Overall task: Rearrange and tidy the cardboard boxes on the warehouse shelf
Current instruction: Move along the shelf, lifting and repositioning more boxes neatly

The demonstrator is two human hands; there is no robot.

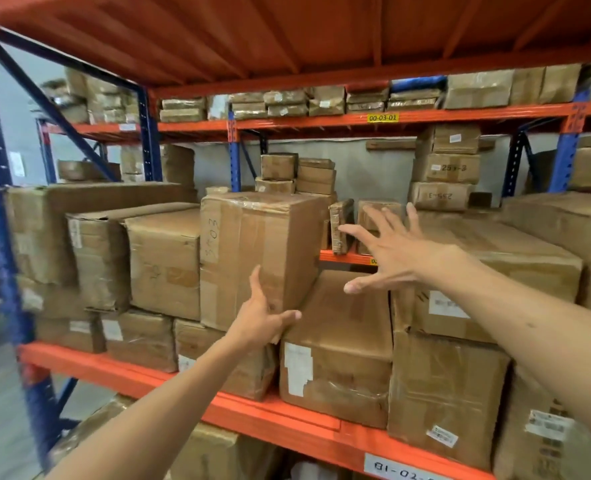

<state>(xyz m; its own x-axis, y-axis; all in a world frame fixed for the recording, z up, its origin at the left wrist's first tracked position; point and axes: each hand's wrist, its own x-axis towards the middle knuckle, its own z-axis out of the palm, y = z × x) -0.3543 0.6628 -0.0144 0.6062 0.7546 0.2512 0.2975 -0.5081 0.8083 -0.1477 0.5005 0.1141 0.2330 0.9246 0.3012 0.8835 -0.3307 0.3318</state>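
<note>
- Boxes of brown cardboard fill the orange-and-blue warehouse shelf (169,379) in front of us, stacked in two layers on its front beam.
- We see a tall taped box marked "3K03" (252,251) at the centre, standing on the lower boxes and tilted slightly.
- Our left hand (262,315) presses against that box's lower front corner, at about 6 o'clock from its middle; thumb and fingers are spread around the bottom edge, not closed.
- Our right hand (387,252) hovers at 3 o'clock of the tall box, fingers splayed wide apart, holding nothing and touching no box that we can tell.
- Beneath the right hand lies a long box with a torn white label (339,344).
- At 12 o'clock, on the rear rack, smaller boxes (297,173) sit stacked beneath a yellow tag "00-03-01" (383,117).
</note>
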